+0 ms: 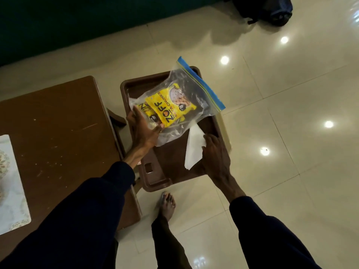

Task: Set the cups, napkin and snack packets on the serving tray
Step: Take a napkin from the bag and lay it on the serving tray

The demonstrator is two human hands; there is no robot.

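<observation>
— What can you read on the packets?

— "ZOFF" and "CHUNKS" on one yellow packet [171, 106]; I count two in the clear zip bag [186, 98] over the tray [167, 158].

— Hands?

— My left hand [144, 131] has its fingers pinching the bag; my right hand [214, 152], fingers pressed together, holds one white napkin [194, 148] near the tray's right side.

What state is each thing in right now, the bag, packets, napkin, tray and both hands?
zip bag: sealed, held over tray
snack packets: inside the bag
napkin: folded, on tray
tray: no cups visible
left hand: gripping the bag
right hand: touching the napkin
</observation>
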